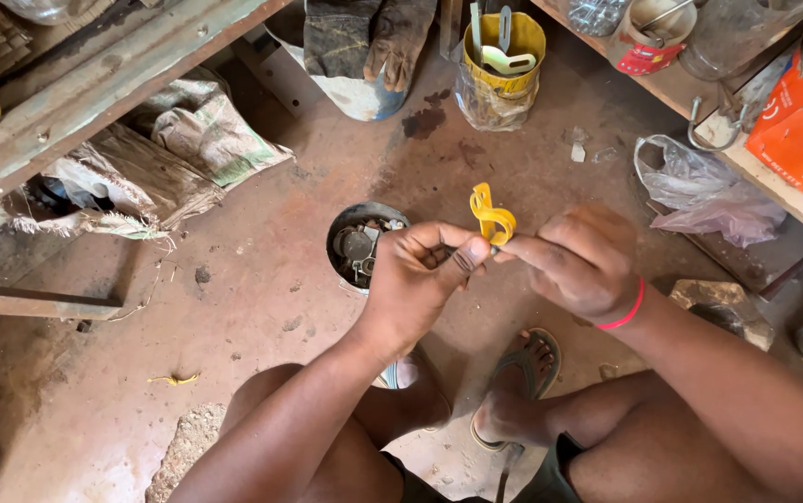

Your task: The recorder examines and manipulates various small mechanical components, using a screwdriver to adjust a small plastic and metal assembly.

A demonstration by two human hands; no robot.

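Observation:
A small yellow plastic clip (492,216) with a looped top is held up between both hands over the dirt floor. My left hand (417,275) pinches its lower end with thumb and fingers. My right hand (577,261), a red band on the wrist, grips the same lower end from the right. Just behind my left hand stands a round metal tin (344,229) filled with several small dark metal parts.
A yellow can (504,58) holding flat tools stands at the back, beside worn gloves (374,37) draped on a bucket. Crumpled sacks (159,154) lie left under a metal frame. A plastic bag (700,191) and an orange box (797,130) sit right. My sandalled feet (518,382) rest below.

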